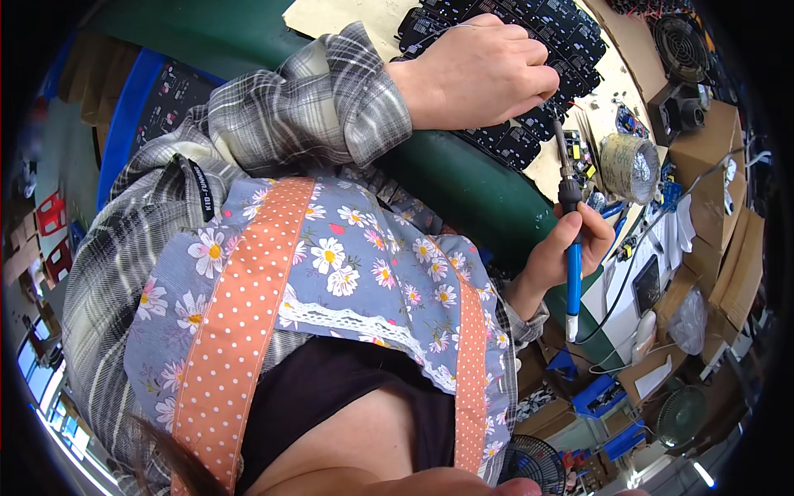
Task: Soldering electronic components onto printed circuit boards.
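My right hand [562, 252] is closed around the blue handle of a soldering iron [574, 273]. Its metal tip points up and away, reaching the boards beside my left fingers. My left hand [488, 74] is closed, knuckles up, above a panel of black circuit boards [571, 37]. A thin strand of solder wire [447, 31] runs into the left hand from behind; the fingertips pinching it are hidden below the hand. The boards lie on a pale board [542, 172] on the green-covered table [488, 198].
Right of the boards stands a tape-wrapped round tub [630, 168] with silvery foil inside. Small components, tweezers [589, 136] and a black cord surround it. Farther right are a fan [680, 45] and cardboard boxes [703, 190]. A blue tray [132, 124] with more black boards sits at left.
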`<state>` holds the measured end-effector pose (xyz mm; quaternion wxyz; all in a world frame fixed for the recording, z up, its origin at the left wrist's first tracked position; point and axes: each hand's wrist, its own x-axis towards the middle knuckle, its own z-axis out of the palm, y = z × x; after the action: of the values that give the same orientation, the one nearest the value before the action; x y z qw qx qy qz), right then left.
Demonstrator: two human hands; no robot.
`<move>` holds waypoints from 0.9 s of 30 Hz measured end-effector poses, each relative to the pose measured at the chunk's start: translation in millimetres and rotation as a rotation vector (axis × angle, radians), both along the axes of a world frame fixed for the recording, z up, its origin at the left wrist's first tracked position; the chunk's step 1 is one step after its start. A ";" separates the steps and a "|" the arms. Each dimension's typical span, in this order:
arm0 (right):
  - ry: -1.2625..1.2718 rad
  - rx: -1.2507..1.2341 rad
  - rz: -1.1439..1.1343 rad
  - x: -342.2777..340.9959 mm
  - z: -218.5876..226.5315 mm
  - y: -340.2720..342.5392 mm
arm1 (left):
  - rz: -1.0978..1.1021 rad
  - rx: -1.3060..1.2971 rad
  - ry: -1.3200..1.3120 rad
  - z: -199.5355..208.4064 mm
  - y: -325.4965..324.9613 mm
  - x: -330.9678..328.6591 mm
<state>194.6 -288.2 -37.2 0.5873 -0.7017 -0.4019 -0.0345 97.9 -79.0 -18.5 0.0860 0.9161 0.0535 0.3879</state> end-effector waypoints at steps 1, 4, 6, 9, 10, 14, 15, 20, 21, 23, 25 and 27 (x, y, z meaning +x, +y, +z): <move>0.001 -0.010 0.001 0.2 0.1 0.6 | 0.010 0.007 0.000 -0.1 -0.5 0.8; -0.006 -0.037 0.006 1.5 4.8 1.1 | 0.021 0.020 0.017 0.4 -1.2 2.4; -0.014 -0.054 0.011 2.1 9.1 1.3 | 0.024 0.027 0.033 1.0 -1.6 2.5; -0.045 -0.086 0.001 0.8 15.1 -1.1 | 0.002 -0.011 0.020 2.3 -2.0 -0.6; 0.020 -0.097 -0.011 -0.5 17.3 -2.7 | 0.015 -0.014 0.002 3.1 -1.6 -1.4; 0.173 -0.056 -0.062 -7.7 25.9 -2.2 | -0.056 -0.149 0.022 19.5 3.2 -8.8; 0.172 -0.055 -0.061 -7.4 25.6 -1.6 | -0.055 -0.149 0.021 19.8 3.3 -8.7; -0.083 -0.068 -0.016 0.0 20.3 5.4 | 0.053 0.025 0.003 7.9 1.8 1.1; -0.081 -0.070 -0.018 0.1 19.5 5.9 | 0.051 0.024 0.005 5.8 1.7 3.4; -0.083 -0.117 -0.020 -0.5 17.8 6.6 | 0.033 0.013 0.038 1.0 1.7 7.9; 0.000 -0.102 -0.019 -3.8 18.6 5.7 | 0.043 0.011 0.036 2.8 0.8 5.8; 0.085 -0.091 -0.027 -5.9 17.3 4.9 | 0.044 0.006 0.034 3.8 0.0 5.5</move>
<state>188.7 -283.3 -19.9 0.5707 -0.7338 -0.3685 0.0058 103.4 -79.0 -14.6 0.0739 0.9215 0.0738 0.3741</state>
